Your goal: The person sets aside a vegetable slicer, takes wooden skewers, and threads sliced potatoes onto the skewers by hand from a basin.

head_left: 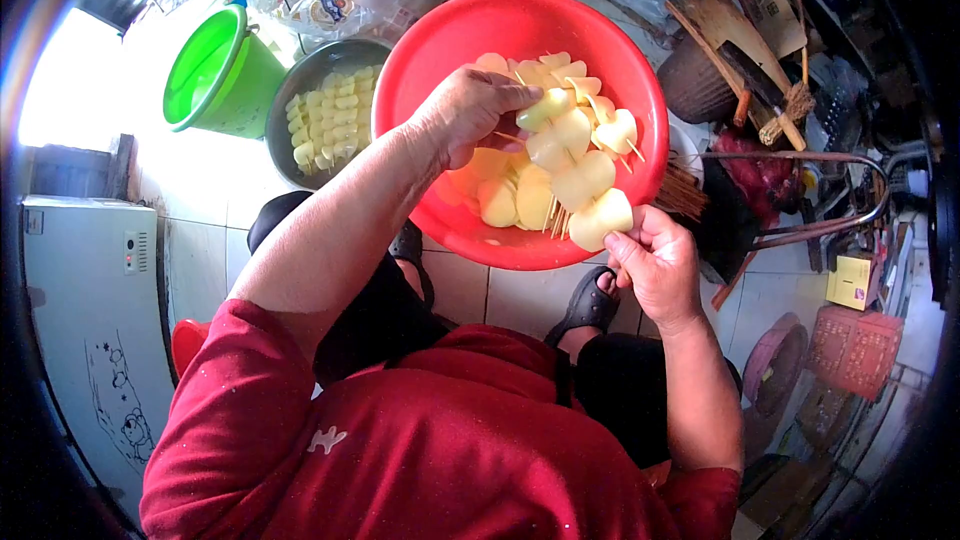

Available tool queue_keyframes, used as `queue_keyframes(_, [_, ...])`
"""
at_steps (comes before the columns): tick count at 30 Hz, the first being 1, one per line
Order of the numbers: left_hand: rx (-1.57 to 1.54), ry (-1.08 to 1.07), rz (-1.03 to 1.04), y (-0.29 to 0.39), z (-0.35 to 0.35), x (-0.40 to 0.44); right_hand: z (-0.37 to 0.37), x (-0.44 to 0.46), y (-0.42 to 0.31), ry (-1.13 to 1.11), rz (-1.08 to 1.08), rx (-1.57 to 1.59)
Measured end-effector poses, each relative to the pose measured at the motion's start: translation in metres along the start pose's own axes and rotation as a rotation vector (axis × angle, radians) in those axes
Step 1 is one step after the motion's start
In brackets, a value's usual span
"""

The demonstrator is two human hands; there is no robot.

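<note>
A skewer of pale yellow round slices (pixel 583 180), which look like potato, stretches between my two hands above a red basin (pixel 425 60). My left hand (pixel 470 112) is closed at its upper end, the thumb and fingers against the first slice. At the lower end my right hand (pixel 655 265) pinches the last slice near the basin's rim. Inside the basin, loose slices (pixel 498 202) lie beside several bare sticks (pixel 556 218). Other filled skewers (pixel 565 70) rest at the basin's far side, partly hidden by the one I hold.
A grey metal bowl (pixel 285 158) with rows of filled skewers (pixel 330 120) stands to the left, next to a green bucket (pixel 212 70). Right of the basin are a bundle of thin sticks (pixel 683 190) and a wooden board (pixel 735 45). A white cabinet (pixel 90 310) is at far left.
</note>
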State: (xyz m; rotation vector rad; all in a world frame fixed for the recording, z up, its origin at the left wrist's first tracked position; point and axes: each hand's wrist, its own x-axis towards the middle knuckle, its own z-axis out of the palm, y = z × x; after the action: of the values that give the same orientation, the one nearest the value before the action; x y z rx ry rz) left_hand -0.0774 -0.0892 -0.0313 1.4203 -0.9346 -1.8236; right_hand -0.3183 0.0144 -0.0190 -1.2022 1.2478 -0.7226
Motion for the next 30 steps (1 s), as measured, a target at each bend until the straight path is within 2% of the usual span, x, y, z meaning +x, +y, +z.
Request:
queue_keyframes(7, [-0.150, -0.009, 0.047, -0.003, 0.003, 0.000, 0.002, 0.005, -0.001, -0.014, 0.031, 0.051])
queue_keyframes(11, [-0.130, 0.033, 0.050, -0.008, 0.010, 0.004, 0.004, 0.007, -0.003, 0.014, 0.023, 0.044])
queue_keyframes(13, [-0.277, -0.071, -0.060, -0.017, 0.018, -0.001, 0.006, 0.008, -0.006, 0.045, 0.012, 0.024])
queue_keyframes(14, [-0.309, -0.184, -0.064, -0.023, 0.021, -0.002, 0.006, 0.008, -0.005, 0.046, 0.010, 0.012])
queue_keyframes(16, [-0.357, -0.231, -0.083, -0.026, 0.031, -0.013, 0.006, 0.010, -0.002, 0.056, 0.008, 0.010])
queue_keyframes(21, [-0.444, -0.278, 0.026, -0.031, 0.033, -0.009, 0.008, 0.011, 0.004, 0.025, 0.080, 0.166])
queue_keyframes(24, [-0.512, -0.239, 0.071, -0.032, 0.031, -0.006, 0.009, 0.012, 0.002, -0.026, 0.103, 0.131])
queue_keyframes(26, [-0.549, -0.263, 0.016, -0.029, 0.029, -0.007, 0.011, 0.012, 0.002, -0.044, 0.113, 0.092])
queue_keyframes(30, [-0.518, -0.335, 0.092, -0.029, 0.036, -0.014, 0.014, 0.013, 0.001, -0.027, 0.117, 0.097])
